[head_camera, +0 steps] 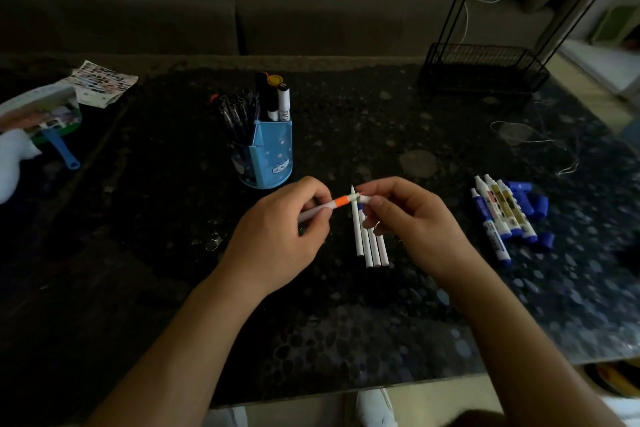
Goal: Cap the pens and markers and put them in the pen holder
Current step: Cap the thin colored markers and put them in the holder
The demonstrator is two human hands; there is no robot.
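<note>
My left hand (280, 239) grips a thin white pen with an orange band (341, 201) by its barrel. My right hand (412, 222) pinches a small white cap (364, 198) right at that pen's tip. Under my hands, several thin white pens (369, 243) lie side by side on the dark table. A blue pen holder (273, 156) stands behind my left hand, holding dark pens and white markers. To the right lie several uncapped white markers (498, 215) with loose blue caps (530, 201) beside them.
A black wire basket (485, 69) stands at the back right, with thin black rods rising from it. Sticker sheets and a blue-handled item (45, 111) sit at the left edge. A thin cord (540, 142) lies on the right. The table's front edge (346, 392) is near me.
</note>
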